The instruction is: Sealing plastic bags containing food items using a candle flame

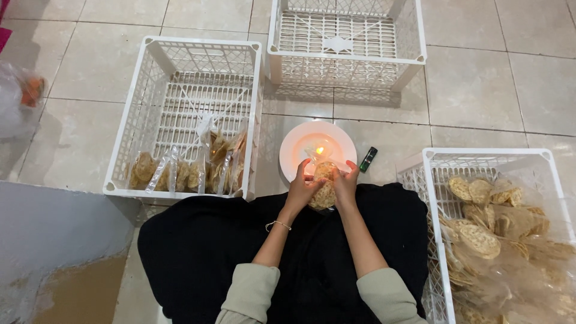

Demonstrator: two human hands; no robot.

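A clear plastic bag of round tan crackers [324,189] is held between both my hands above my lap. My left hand [301,188] grips its left side and my right hand [346,182] grips its right side near the top. The bag's top end is close to a small lit candle flame [320,150] standing on a white plate [292,150] on the floor just beyond my hands. A black cloth [204,252] covers my lap.
A white crate [123,135] at left holds several filled cracker bags along its near side. A white crate [432,159] at right is full of loose crackers in plastic. An empty white crate [420,42] stands farther back. A small dark lighter [368,158] lies beside the plate.
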